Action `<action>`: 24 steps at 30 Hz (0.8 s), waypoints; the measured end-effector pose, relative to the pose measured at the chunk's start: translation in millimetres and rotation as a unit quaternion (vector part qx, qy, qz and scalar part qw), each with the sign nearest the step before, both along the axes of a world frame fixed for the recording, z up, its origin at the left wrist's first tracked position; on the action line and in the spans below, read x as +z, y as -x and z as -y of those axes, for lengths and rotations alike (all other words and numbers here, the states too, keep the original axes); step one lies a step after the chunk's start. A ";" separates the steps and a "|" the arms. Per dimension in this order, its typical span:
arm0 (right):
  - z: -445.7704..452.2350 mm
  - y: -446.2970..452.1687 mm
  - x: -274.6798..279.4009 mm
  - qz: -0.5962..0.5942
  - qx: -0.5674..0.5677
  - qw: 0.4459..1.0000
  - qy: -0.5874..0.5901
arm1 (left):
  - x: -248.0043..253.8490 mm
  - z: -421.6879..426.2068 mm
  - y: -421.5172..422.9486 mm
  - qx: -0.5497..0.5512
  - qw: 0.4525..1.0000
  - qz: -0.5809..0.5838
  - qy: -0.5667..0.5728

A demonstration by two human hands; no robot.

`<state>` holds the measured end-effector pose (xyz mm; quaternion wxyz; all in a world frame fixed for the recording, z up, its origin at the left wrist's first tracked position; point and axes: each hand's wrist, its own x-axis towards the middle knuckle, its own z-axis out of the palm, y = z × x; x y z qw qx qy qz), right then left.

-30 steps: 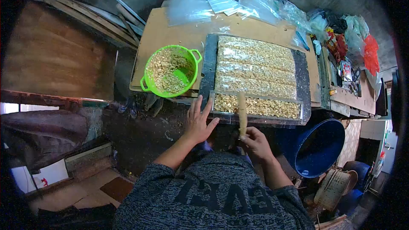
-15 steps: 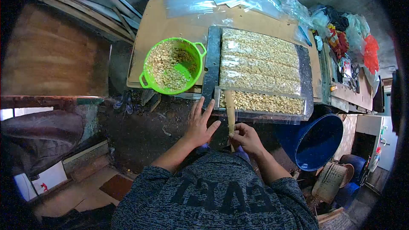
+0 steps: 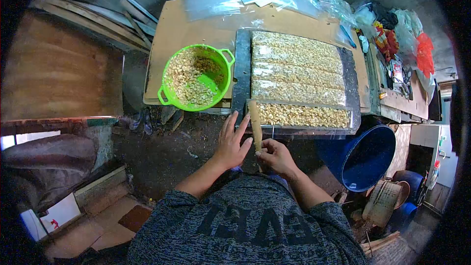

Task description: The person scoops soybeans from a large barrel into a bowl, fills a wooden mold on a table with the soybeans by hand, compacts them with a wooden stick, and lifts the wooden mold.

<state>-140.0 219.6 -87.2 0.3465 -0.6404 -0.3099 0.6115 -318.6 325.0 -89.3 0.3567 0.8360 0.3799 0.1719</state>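
My right hand grips the lower end of a flat wooden stick. The stick points away from me, its far end at the left end of a frame filled with pale, loose crumbly pieces. My left hand is spread with fingers apart, its fingertips near the front left corner of a dark board. On that board, behind the loose row, lie several packed rows of the same pieces under clear plastic film. Left of the board stands a bright green two-handled basin, partly filled with similar pieces.
Clear plastic sheets lie along the back of the brown tabletop. Plastic bags, one red, crowd the right side. A large blue barrel leans below the table's right end. Planks lie at far left.
My right hand and the wooden stick have moved left, to the left end of the loose row. My left hand stays spread in nearly the same place. The view has shifted slightly.
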 end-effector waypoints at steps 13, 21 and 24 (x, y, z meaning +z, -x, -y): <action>31.8 -35.8 20.4 0.078 -0.077 0.992 0.066 | 1.5 3.8 17.2 0.015 0.997 0.049 0.049; 18.1 -48.3 49.3 0.257 -0.023 0.965 0.052 | 4.4 3.4 29.0 0.046 0.996 0.070 0.026; 42.8 -78.1 34.6 0.211 -0.123 0.967 0.076 | 7.6 8.8 36.9 0.082 0.988 0.098 0.084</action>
